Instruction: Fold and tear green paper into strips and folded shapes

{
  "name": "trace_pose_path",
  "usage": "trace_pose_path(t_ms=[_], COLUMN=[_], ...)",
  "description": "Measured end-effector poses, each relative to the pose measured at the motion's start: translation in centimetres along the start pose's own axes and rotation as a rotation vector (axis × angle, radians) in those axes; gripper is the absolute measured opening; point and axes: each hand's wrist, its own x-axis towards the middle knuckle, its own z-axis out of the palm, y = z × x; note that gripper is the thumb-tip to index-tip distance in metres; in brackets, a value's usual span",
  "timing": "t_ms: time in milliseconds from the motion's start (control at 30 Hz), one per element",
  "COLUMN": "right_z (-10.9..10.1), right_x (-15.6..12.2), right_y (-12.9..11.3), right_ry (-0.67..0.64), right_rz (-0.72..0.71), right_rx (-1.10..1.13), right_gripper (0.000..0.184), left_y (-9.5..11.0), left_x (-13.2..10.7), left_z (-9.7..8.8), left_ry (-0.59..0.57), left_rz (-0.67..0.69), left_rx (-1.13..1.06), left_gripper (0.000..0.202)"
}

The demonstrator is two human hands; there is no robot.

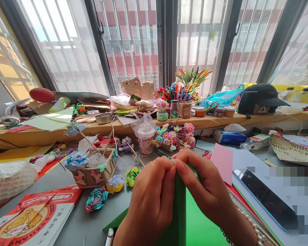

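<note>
My left hand [151, 201] and my right hand [205, 188] meet in the lower middle of the head view, fingertips pinched together on the top edge of a folded green paper sheet [181, 218]. The sheet stands up between both hands, with its bright green part spreading flat toward me below the right hand. Both hands are closed on it. A beaded bracelet [251, 227] circles my right wrist.
A small basket [94, 171] with paper flowers stands left of the hands, with loose folded flowers [96, 199] around it. A pink paper [222, 162] and a phone [264, 198] lie to the right. A crowded wooden sill [220, 121] holds jars, a black cap [259, 99] and pipe-cleaner bouquets.
</note>
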Motion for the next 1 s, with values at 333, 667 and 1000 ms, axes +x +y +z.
trace_pose_path(t_ms=[333,667,1000], right_z=[1.0,0.1,-1.6], right_x=[-0.1,0.2,0.5], right_y=[0.1,0.0,-0.1], right_ry=[0.064,-0.052,-0.182], right_rz=[0.009,0.042,0.035], right_rx=[0.052,0.088,0.065], right_gripper=[0.016,0.02,0.015], left_y=[-0.4,-0.4,-0.1], left_x=[-0.1,-0.1,-0.2], left_z=[0.6,0.0,0.3], left_ry=[0.088,0.1,0.11], left_rz=[0.082,0.062,0.055], left_rx=[0.086,0.149,0.177], left_gripper=[0.014,0.012,0.013])
